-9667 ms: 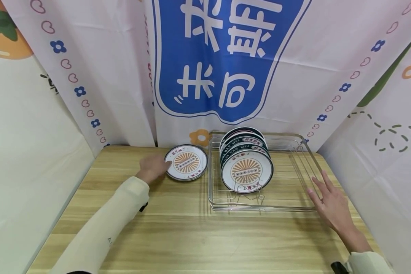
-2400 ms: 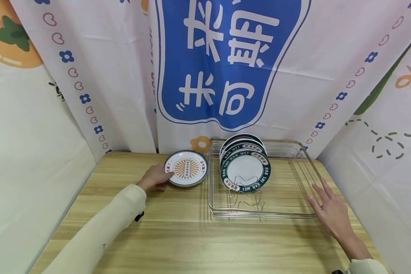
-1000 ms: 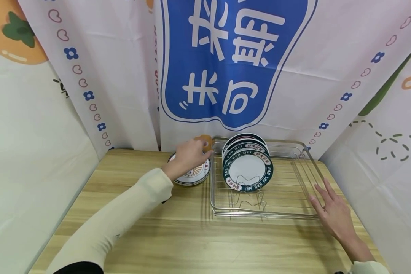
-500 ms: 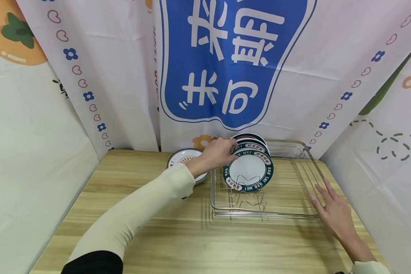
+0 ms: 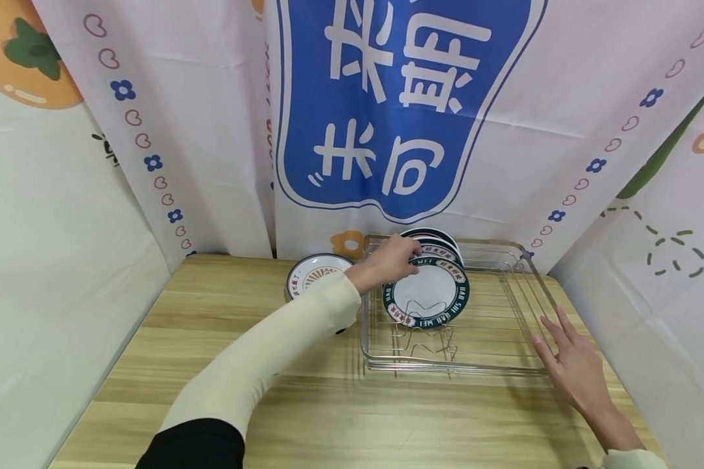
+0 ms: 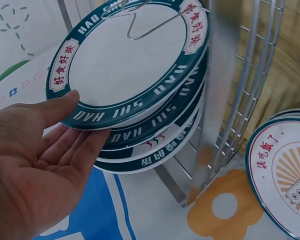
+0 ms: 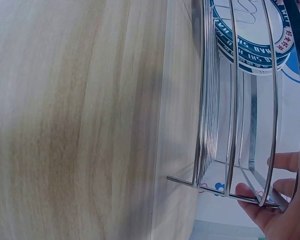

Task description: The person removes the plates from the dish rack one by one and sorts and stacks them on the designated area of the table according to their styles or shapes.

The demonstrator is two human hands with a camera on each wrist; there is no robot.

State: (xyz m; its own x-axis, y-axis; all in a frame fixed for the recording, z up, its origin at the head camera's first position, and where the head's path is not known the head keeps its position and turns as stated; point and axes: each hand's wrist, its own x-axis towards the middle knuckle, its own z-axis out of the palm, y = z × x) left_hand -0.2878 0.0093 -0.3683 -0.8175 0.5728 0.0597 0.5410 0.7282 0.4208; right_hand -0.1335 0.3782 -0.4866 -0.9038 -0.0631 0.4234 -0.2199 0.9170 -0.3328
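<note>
My left hand (image 5: pixel 390 259) pinches the upper rim of the front plate (image 5: pixel 425 293), white with a green lettered border. In the left wrist view, the thumb (image 6: pixel 62 107) lies on its face and the fingers are behind it. This plate stands upright in a wire dish rack (image 5: pixel 493 368), with several other plates (image 6: pixel 155 145) close behind it. My right hand (image 5: pixel 577 371) holds the rack's right side near the front corner; the right wrist view has thumb (image 7: pixel 247 195) and fingers on either side of the rim. Part of the right hand is out of that view.
Left of the rack, flat on the wooden table (image 5: pixel 211 339), lies a stack of white plates (image 5: pixel 311 270) with an orange sunburst print, partly covered by the left forearm. A printed cloth (image 5: pixel 229 163) hangs right behind the table's back edge.
Since the earliest frame, a sunburst plate has gone from the rack's front to the stack on the left. My left hand then moved right onto the green-rimmed plate. The right hand stayed put.
</note>
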